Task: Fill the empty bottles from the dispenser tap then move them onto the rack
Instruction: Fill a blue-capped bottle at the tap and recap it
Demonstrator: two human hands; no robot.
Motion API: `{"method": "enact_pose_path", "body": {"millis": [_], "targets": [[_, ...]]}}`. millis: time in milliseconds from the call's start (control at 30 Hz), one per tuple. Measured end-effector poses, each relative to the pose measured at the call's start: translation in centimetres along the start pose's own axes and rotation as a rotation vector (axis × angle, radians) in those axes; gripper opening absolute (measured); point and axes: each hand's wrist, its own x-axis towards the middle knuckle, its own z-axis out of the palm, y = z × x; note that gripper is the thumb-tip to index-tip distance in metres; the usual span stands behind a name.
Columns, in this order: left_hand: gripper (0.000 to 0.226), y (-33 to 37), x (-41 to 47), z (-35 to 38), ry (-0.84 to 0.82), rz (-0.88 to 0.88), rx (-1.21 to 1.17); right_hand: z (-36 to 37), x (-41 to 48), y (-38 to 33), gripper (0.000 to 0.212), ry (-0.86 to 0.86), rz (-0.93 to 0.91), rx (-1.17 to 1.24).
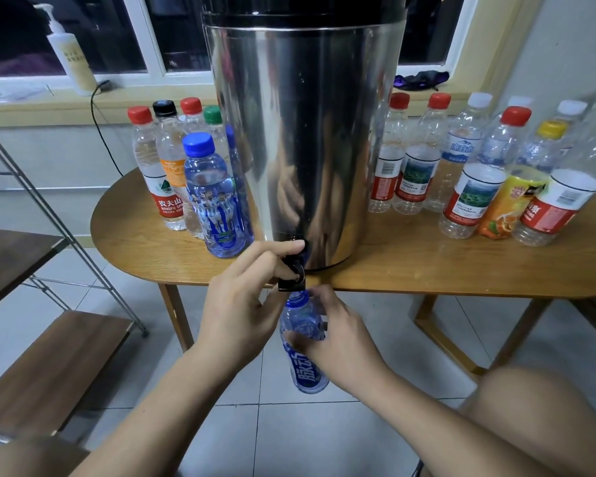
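Rt hand [338,342] grips the see-through blue plastic bottle [305,370], cap off, w/ white letters, right under the black tap [294,270] of the shiny steel dispenser [303,132]. Lt hand [245,304] pinches the tap.

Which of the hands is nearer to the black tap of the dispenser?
Left. The left hand pinches the tap itself; the right hand is just below it, holding the blue bottle under it.

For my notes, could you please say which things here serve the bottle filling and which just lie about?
Job: dispenser, tap, blue bottle, left hand, right hand, capped bottles, rack.
Lying about: pump bottle, dark cloth, cable.
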Motion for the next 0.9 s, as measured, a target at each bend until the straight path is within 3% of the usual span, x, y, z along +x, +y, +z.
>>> {"method": "enact_pose_path", "body": {"millis": [300,900], "targets": [[0.020,0.0,0.5,-2.4,-0.144,0.017,-0.137,-0.3,0.1,0.0,0.059,0.021,-0.022,-0.020],[0.026,-0.5,0.6,-2.8,-0.116,-0.061,-0.183,0.6,0.1,0.5,0.059,0.006,0.015,0.042]]}}
